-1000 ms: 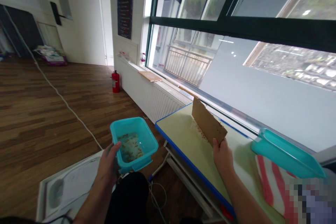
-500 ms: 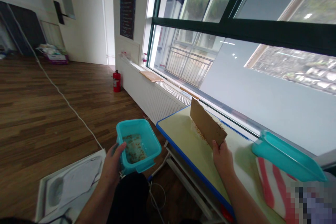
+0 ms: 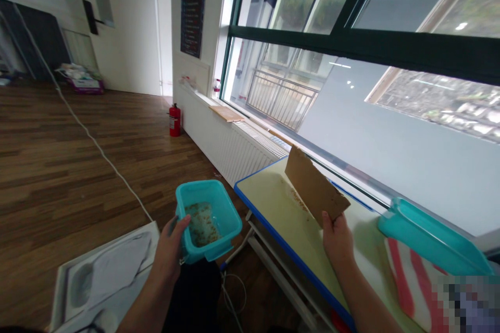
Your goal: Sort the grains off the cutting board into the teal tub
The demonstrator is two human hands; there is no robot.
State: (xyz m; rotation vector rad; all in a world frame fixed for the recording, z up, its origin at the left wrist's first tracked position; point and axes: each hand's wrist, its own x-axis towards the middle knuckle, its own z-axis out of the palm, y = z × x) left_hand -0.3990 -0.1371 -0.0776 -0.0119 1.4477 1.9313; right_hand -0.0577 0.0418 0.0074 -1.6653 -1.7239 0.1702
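My left hand (image 3: 172, 239) is closed on the near left wall of a turquoise plastic tub (image 3: 230, 217), thumb over the rim. Brownish crumbs (image 3: 203, 223) lie on the tub's bottom. The tub is beside the table's left edge, apart from it. A flat piece of brown cardboard (image 3: 314, 182) is pinched by its near right end in my right hand (image 3: 338, 242). It stands tilted on edge over the pale yellow table (image 3: 269, 192). Small brown bits (image 3: 299, 199) form a line on the tabletop along the cardboard's left side.
Another turquoise tub (image 3: 433, 237) and a red-and-white striped cloth (image 3: 410, 276) are at the table's right. The window and radiator (image 3: 234, 151) run behind. A white tray-like object (image 3: 105, 270) is at lower left, with a cable (image 3: 97, 145) across the floor near a fire extinguisher (image 3: 174, 119).
The cardboard has shifted slightly right, away from the line of bits, which shows more plainly. The tub in my left hand has barely moved, and the view has shifted slightly.
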